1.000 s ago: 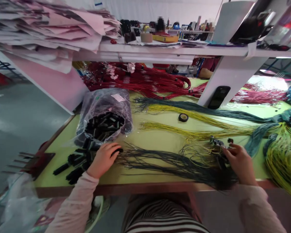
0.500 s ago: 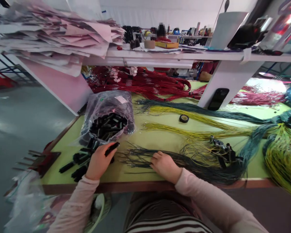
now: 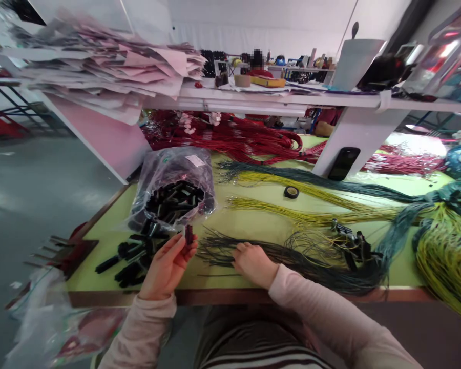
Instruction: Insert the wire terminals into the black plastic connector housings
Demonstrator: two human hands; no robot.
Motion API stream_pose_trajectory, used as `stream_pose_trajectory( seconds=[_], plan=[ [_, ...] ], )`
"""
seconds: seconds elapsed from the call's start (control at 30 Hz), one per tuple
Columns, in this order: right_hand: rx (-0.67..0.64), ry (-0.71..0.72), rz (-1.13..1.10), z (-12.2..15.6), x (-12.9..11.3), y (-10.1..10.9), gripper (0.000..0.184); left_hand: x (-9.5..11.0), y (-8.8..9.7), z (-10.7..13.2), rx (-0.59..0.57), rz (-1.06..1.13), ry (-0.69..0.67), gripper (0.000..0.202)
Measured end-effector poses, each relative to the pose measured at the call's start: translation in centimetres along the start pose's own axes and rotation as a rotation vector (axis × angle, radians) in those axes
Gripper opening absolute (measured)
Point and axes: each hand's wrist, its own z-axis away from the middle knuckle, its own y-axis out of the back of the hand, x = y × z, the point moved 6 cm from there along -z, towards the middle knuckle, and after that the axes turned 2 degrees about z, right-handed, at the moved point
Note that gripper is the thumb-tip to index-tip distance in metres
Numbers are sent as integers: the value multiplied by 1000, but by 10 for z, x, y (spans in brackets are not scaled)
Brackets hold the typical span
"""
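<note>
At a green-topped desk [image 3: 218, 220], the person's left hand [image 3: 165, 269] is turned palm-up just above loose black connectors [image 3: 132, 256], its fingers pinching a small dark connector [image 3: 189, 234] upright, near a plastic bag [image 3: 165, 169] of more. The right hand [image 3: 255, 264] lies palm-down on a spread bundle of dark green wires [image 3: 215, 251], fingers slightly curled, not gripping.

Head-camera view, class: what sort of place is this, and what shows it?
Likely a wire-harness workshop: the left hand holds a black connector, a plastic bag holds more, and the right hand rests on dark green wires near red bundles and yellow bundles.
</note>
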Motion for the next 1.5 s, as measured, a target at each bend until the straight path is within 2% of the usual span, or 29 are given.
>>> stream_pose_trajectory(
  seconds=[0.1,0.2,0.3,0.4,0.57,0.6,0.7,0.77,0.83,0.9,1.2,1.3,1.5],
  plan=[
    [36,47,-80,-6,-4,6,12,-4,-9,7,-27,-2,47,25],
    [133,22,-243,0,5,30,13,-5,-15,12,-48,-9,77,24],
    [171,-56,-540,10,22,56,12,-6,-18,15,-62,-33,85,25],
    [235,-130,-824,15,35,74,19,-9,-20,15,-52,-51,65,27],
    [139,-72,-696,-1,34,79,30,-19,-28,13,-100,-50,68,25],
    [173,-82,-691,-5,35,82,30,-20,-29,13,-98,-41,63,23],
    [383,-146,-765,-8,44,102,30,-17,-30,14,-77,-28,38,23],
    [397,-103,-767,-10,41,109,29,-15,-32,16,-74,-51,28,25],
    [325,-26,-742,-12,32,109,26,-15,-36,19,-83,-96,29,28],
    [289,-11,-758,-12,27,106,23,-17,-42,21,-95,-127,35,29],
    [298,-126,-1013,-3,22,84,22,-29,-79,30,-222,4,110,19],
    [308,-143,-1055,1,21,86,21,-33,-85,33,-259,-9,133,19],
    [401,-123,-944,10,22,98,16,-26,-89,38,-229,-53,78,32]
  ],
)
